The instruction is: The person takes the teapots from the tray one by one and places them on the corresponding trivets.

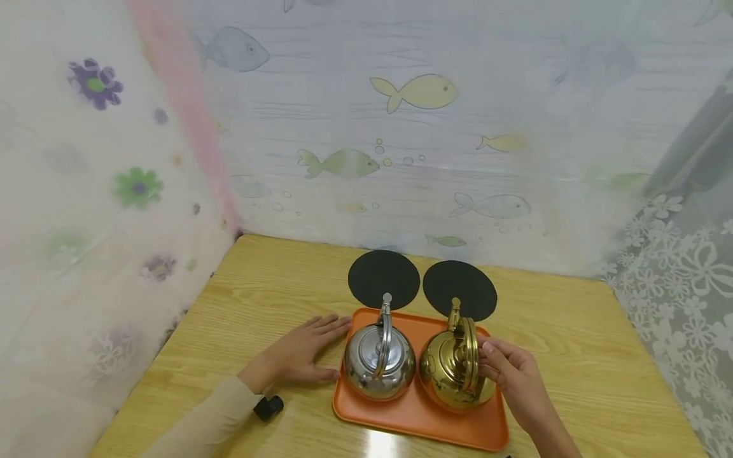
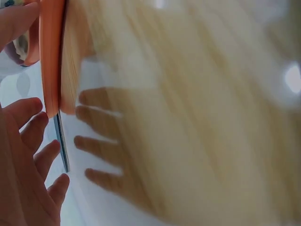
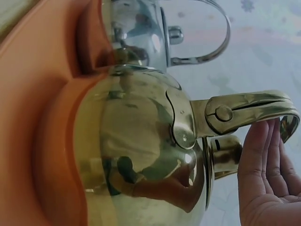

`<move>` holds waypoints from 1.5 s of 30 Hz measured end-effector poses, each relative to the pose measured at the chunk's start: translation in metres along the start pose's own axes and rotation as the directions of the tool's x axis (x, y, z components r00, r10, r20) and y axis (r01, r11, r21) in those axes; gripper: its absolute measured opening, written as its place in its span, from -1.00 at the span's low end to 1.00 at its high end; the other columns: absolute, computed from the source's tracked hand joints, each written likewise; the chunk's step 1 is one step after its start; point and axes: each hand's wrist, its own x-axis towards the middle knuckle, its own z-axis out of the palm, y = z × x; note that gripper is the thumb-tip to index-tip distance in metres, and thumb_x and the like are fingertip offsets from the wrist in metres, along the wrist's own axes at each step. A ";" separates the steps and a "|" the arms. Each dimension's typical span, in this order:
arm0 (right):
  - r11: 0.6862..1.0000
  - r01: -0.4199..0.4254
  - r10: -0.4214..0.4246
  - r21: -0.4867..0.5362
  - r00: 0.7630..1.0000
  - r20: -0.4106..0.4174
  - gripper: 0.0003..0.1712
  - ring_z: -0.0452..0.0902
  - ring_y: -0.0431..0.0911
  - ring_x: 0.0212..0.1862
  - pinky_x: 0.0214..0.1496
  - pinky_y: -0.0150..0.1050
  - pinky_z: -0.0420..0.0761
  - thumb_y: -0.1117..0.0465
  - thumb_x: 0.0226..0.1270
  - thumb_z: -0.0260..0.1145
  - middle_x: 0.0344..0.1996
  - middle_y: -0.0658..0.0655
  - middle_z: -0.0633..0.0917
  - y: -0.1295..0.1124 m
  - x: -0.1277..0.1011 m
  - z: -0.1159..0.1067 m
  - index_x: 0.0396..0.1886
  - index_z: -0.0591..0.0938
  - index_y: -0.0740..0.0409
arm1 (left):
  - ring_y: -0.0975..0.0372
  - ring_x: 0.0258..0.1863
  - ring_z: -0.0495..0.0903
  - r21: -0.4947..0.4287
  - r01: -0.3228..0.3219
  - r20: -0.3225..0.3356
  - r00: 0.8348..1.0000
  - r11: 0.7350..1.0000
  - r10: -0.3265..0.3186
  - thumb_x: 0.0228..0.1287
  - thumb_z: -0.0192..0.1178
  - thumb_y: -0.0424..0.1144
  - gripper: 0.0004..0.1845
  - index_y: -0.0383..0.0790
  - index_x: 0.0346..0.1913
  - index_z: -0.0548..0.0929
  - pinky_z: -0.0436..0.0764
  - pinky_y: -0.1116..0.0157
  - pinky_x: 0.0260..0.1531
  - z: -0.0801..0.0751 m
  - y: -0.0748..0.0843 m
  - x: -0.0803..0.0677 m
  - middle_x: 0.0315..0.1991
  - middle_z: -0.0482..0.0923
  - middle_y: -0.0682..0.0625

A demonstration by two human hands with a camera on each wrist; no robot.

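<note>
A silver kettle (image 1: 380, 359) and a gold kettle (image 1: 455, 369) stand side by side on an orange tray (image 1: 420, 425), handles raised. At the tray's left edge is my left hand (image 1: 303, 353), fingers spread and extended; in the left wrist view its thumb and fingertips are close to the tray rim (image 2: 51, 56), and contact is hard to tell. My right hand (image 1: 518, 381) is at the gold kettle's handle. The right wrist view shows its fingers (image 3: 254, 162) nearly straight, reaching to the underside of the handle (image 3: 254, 100) beside the lid knob (image 3: 225, 153), not wrapped round it.
Behind the tray, two round black mats (image 1: 384, 278) (image 1: 460, 289) lie on the wooden table (image 1: 275, 280). Fish-patterned curtains (image 1: 424, 159) hang at the back, with a flowered one (image 1: 86, 222) on the left. A black band (image 1: 268, 408) is by the left wrist.
</note>
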 end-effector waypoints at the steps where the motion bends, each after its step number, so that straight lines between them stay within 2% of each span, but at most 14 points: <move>1: 1.000 0.002 -0.002 0.025 1.000 0.005 -0.53 0.72 -0.25 -0.06 -0.04 -0.36 0.73 0.37 0.65 -0.08 -0.10 -0.05 0.79 0.000 0.000 0.000 0.02 0.74 -0.10 | -0.01 0.59 0.11 -0.010 -0.003 -0.005 1.000 1.000 0.003 0.26 0.09 0.45 0.02 -0.08 0.62 0.16 0.12 -0.09 0.55 0.001 0.000 0.001 0.62 0.12 0.02; 8: 0.993 0.010 -0.018 0.120 0.998 0.063 -0.51 0.72 -0.24 -0.04 -0.02 -0.33 0.73 0.39 0.65 -0.11 -0.11 -0.04 0.79 0.003 0.003 -0.001 0.07 0.74 -0.04 | -0.08 0.58 0.10 -0.084 -0.034 -0.058 0.998 0.996 0.029 0.23 0.16 0.40 0.03 -0.14 0.60 0.20 0.11 -0.17 0.52 0.005 0.000 0.002 0.60 0.16 -0.04; 11: 0.991 -0.008 0.001 0.133 0.998 0.055 -0.51 0.73 -0.23 -0.05 -0.03 -0.32 0.73 0.40 0.65 -0.10 -0.12 -0.03 0.79 0.003 0.004 -0.001 0.06 0.74 -0.03 | -0.08 0.59 0.10 -0.111 -0.030 -0.071 0.997 0.993 0.022 0.22 0.18 0.38 0.03 -0.13 0.61 0.19 0.11 -0.18 0.52 0.007 0.000 0.002 0.60 0.16 -0.03; 15: 0.990 -0.067 0.066 0.125 0.998 0.015 -0.57 0.74 -0.22 -0.09 -0.10 -0.31 0.75 0.40 0.62 -0.02 -0.12 -0.02 0.79 0.003 0.004 0.000 0.02 0.73 -0.04 | -0.07 0.60 0.08 -0.132 -0.022 -0.072 0.997 0.991 0.012 0.23 0.18 0.37 0.02 -0.10 0.62 0.17 0.10 -0.20 0.52 0.011 0.000 0.002 0.62 0.12 0.00; 18: 0.990 -0.102 0.102 0.101 0.995 0.006 -0.65 0.76 -0.19 -0.14 -0.13 -0.29 0.76 0.42 0.58 0.05 -0.15 0.01 0.80 0.002 0.005 0.002 0.07 0.68 0.01 | -0.07 0.60 0.06 -0.147 -0.031 -0.078 0.997 0.989 0.019 0.23 0.21 0.31 0.00 -0.11 0.62 0.17 0.08 -0.21 0.52 0.014 0.000 0.004 0.62 0.10 0.01; 23: 0.992 -0.109 0.109 0.065 0.994 -0.001 -0.67 0.77 -0.17 -0.22 -0.16 -0.27 0.77 0.44 0.54 0.10 -0.24 0.04 0.81 0.001 0.005 0.004 0.16 0.62 0.15 | -0.08 0.60 0.07 -0.182 -0.037 -0.097 0.995 0.983 0.020 0.22 0.23 0.23 -0.03 -0.11 0.61 0.19 0.08 -0.22 0.52 0.019 0.000 0.007 0.62 0.10 0.01; 27: 0.991 -0.118 0.119 0.057 0.993 -0.018 -0.67 0.77 -0.16 -0.21 -0.16 -0.26 0.78 0.43 0.53 0.13 -0.22 0.06 0.80 0.000 0.002 0.006 0.18 0.60 0.20 | -0.09 0.59 0.08 -0.216 -0.038 -0.114 0.993 0.976 0.013 0.20 0.25 0.20 -0.04 -0.12 0.60 0.21 0.06 -0.23 0.51 0.021 0.001 0.006 0.62 0.10 0.01; 34: 0.993 -0.102 0.104 0.063 0.994 -0.027 -0.67 0.78 -0.17 -0.23 -0.17 -0.26 0.78 0.43 0.52 0.14 -0.24 0.00 0.80 0.002 0.004 0.012 0.10 0.66 0.05 | -0.10 0.56 0.17 -0.202 -0.052 -0.208 0.978 0.978 0.009 0.18 0.24 0.19 -0.06 -0.16 0.57 0.28 0.09 -0.23 0.50 0.026 0.001 -0.001 0.59 0.18 -0.01; 38: 0.992 -0.114 0.116 0.061 0.993 -0.025 -0.70 0.78 -0.17 -0.22 -0.17 -0.25 0.78 0.42 0.52 0.16 -0.24 0.00 0.80 0.002 0.005 0.015 0.11 0.64 0.10 | -0.14 0.52 0.23 -0.193 -0.071 -0.264 0.964 0.979 0.018 0.18 0.23 0.20 -0.08 -0.20 0.54 0.33 0.13 -0.26 0.45 0.028 0.000 -0.006 0.56 0.24 -0.06; 41: 0.990 -0.127 0.128 0.059 0.991 -0.024 -0.70 0.78 -0.17 -0.22 -0.17 -0.26 0.78 0.41 0.52 0.16 -0.23 0.01 0.80 0.001 0.004 0.016 0.13 0.65 0.15 | -0.13 0.52 0.23 -0.197 -0.070 -0.281 0.960 0.978 0.012 0.15 0.23 0.21 -0.07 -0.19 0.54 0.33 0.13 -0.25 0.45 0.031 0.000 -0.007 0.56 0.25 -0.05; 45: 0.990 -0.131 0.133 0.052 0.990 -0.039 -0.68 0.75 -0.20 -0.22 -0.23 -0.32 0.75 0.41 0.52 0.16 -0.23 -0.01 0.81 0.001 0.000 0.016 0.08 0.72 0.06 | -0.12 0.52 0.24 -0.194 -0.070 -0.289 0.957 0.978 0.011 0.14 0.23 0.21 -0.07 -0.17 0.54 0.34 0.14 -0.25 0.45 0.033 0.001 -0.006 0.56 0.25 -0.03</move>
